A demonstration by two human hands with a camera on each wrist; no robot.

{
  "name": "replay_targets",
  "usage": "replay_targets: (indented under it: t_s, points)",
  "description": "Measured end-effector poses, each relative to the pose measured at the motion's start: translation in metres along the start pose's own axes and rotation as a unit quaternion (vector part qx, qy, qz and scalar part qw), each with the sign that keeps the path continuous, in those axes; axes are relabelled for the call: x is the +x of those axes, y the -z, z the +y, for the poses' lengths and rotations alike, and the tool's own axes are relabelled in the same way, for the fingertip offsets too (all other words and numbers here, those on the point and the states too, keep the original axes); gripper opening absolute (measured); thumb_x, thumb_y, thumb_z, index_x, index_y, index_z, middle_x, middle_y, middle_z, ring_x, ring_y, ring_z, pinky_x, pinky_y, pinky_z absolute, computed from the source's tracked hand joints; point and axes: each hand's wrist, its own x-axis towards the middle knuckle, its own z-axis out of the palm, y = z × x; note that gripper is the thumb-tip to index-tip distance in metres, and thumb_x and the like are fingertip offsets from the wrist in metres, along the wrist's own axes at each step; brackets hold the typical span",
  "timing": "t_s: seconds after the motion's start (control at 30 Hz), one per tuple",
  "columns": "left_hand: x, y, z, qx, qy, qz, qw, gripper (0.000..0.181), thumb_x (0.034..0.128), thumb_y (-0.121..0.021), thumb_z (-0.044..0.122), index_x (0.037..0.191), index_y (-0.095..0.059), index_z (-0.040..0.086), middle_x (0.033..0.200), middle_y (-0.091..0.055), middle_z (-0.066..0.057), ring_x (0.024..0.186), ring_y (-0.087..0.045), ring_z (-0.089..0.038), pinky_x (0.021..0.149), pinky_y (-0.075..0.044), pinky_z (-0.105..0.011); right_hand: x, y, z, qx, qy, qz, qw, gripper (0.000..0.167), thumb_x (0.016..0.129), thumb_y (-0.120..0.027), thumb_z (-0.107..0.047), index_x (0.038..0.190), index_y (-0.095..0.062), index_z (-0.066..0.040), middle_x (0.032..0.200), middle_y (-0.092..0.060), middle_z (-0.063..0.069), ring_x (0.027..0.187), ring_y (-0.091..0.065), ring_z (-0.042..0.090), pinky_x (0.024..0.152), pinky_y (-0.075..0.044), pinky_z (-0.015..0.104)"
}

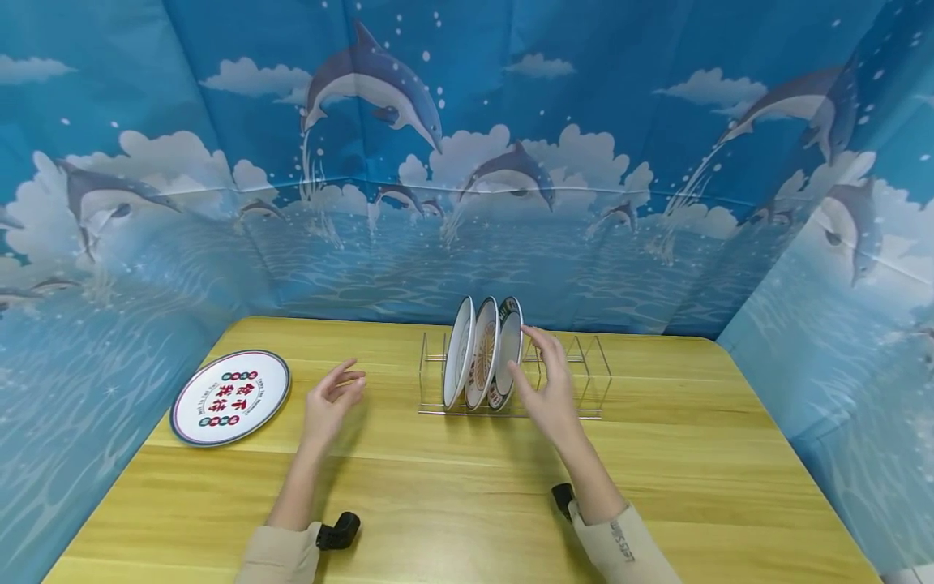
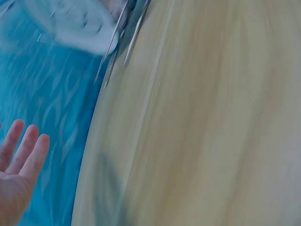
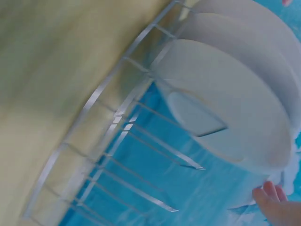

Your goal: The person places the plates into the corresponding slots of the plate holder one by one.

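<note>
Three plates stand on edge, side by side, in the left part of a wire dish rack (image 1: 438, 412): a left plate (image 1: 459, 353), a middle plate (image 1: 485, 353) and a right plate (image 1: 509, 353) with a dark green patterned rim. My right hand (image 1: 550, 393) is beside the right plate, thumb and fingers spread apart. In the right wrist view its fingers (image 3: 273, 197) lie close to the plate's edge; I cannot tell if they touch. My left hand (image 1: 332, 401) hovers over the table left of the rack, holding nothing, its fingers (image 2: 33, 155) loosely extended.
A white plate (image 1: 230, 397) with red characters and a dark blue rim lies flat at the table's left. The wooden table (image 1: 452, 503) backs onto a blue dolphin-print curtain (image 1: 467, 203), which also hangs at both sides.
</note>
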Motion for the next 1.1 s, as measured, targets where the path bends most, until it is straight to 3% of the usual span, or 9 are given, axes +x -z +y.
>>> replay_targets:
  t_s: [0.07,0.17,0.23,0.4,0.57,0.73,0.9,1.0,1.1]
  points:
    - [-0.004,0.016,0.005,-0.011,0.01,0.029,0.9995,0.041,0.0859,-0.061,0.002,0.125,-0.05,-0.006,0.104,-0.062,-0.02,0.08,-0.064,-0.004,0.075,-0.054,-0.03,0.005,0.001,-0.019,0.0,0.013,0.019,0.9997,0.046,0.082,-0.063,0.003,0.126,-0.048,0.002,0.128,-0.043,0.023,0.117,-0.043,0.033,0.098,-0.039,0.05]
    - [-0.008,0.043,0.006,-0.035,0.021,0.075,0.9964,0.045,0.0853,-0.063,0.003,0.127,-0.047,-0.006,0.098,-0.064,-0.006,0.08,-0.064,-0.005,0.075,-0.054,-0.026,0.014,0.0,-0.049,0.021,0.013,0.017,0.9995,0.043,0.082,-0.06,0.009,0.123,-0.047,0.008,0.125,-0.043,0.027,0.115,-0.044,0.037,0.099,-0.038,0.049]
    - [-0.006,0.067,-0.009,-0.07,0.009,0.095,0.993,0.052,0.0828,-0.067,0.009,0.128,-0.047,-0.005,0.096,-0.065,-0.001,0.082,-0.065,-0.007,0.075,-0.053,-0.027,0.019,-0.005,-0.056,0.045,0.017,0.003,0.9988,0.043,0.083,-0.059,0.009,0.123,-0.046,0.009,0.124,-0.043,0.027,0.114,-0.044,0.037,0.099,-0.038,0.049]
    - [0.002,0.129,-0.054,-0.152,-0.017,0.159,0.9754,0.061,0.0742,-0.076,0.01,0.127,-0.049,-0.004,0.096,-0.065,-0.007,0.081,-0.067,-0.013,0.069,-0.053,-0.03,0.03,-0.023,-0.069,0.122,-0.001,-0.067,0.9902,0.048,0.085,-0.057,0.008,0.13,-0.039,0.008,0.127,-0.041,0.026,0.118,-0.043,0.038,0.102,-0.035,0.05]
    - [-0.006,0.168,-0.055,-0.163,0.023,0.229,0.9594,0.062,0.0721,-0.076,0.004,0.128,-0.05,-0.001,0.095,-0.064,-0.006,0.076,-0.067,-0.013,0.064,-0.055,-0.026,0.036,-0.043,-0.077,0.167,-0.039,-0.139,0.9752,0.055,0.088,-0.056,0.003,0.137,-0.032,0.002,0.133,-0.039,0.024,0.122,-0.041,0.035,0.104,-0.034,0.047]
    - [-0.025,0.184,-0.031,-0.144,0.072,0.263,0.9511,0.061,0.0754,-0.073,0.005,0.131,-0.049,0.005,0.091,-0.063,0.002,0.072,-0.067,-0.009,0.061,-0.055,-0.022,0.038,-0.064,-0.082,0.205,-0.085,-0.203,0.9539,0.06,0.09,-0.055,-0.003,0.143,-0.024,-0.007,0.138,-0.034,0.021,0.126,-0.038,0.034,0.105,-0.032,0.045]
    - [-0.038,0.184,-0.006,-0.148,0.14,0.307,0.9296,0.06,0.0765,-0.071,0.002,0.131,-0.049,0.01,0.085,-0.062,0.006,0.065,-0.065,-0.006,0.059,-0.055,-0.02,0.033,-0.093,-0.079,0.253,-0.134,-0.242,0.9269,0.063,0.091,-0.055,-0.007,0.144,-0.022,-0.015,0.14,-0.031,0.018,0.127,-0.037,0.034,0.105,-0.033,0.045]
    - [-0.04,0.188,-0.004,-0.158,0.16,0.315,0.9221,0.062,0.0758,-0.071,0.0,0.132,-0.048,0.01,0.084,-0.063,0.006,0.062,-0.065,-0.008,0.058,-0.055,-0.021,0.028,-0.115,-0.07,0.269,-0.162,-0.248,0.9162,0.062,0.091,-0.056,-0.01,0.144,-0.024,-0.021,0.139,-0.034,0.015,0.125,-0.039,0.033,0.103,-0.037,0.042]
    - [-0.039,0.193,-0.006,-0.14,0.167,0.314,0.924,0.064,0.0758,-0.071,0.002,0.134,-0.046,0.01,0.093,-0.059,0.006,0.061,-0.065,-0.007,0.057,-0.055,-0.021,0.023,-0.136,-0.062,0.279,-0.185,-0.254,0.9074,0.062,0.091,-0.057,-0.013,0.143,-0.026,-0.027,0.138,-0.036,0.013,0.124,-0.042,0.031,0.098,-0.043,0.036]
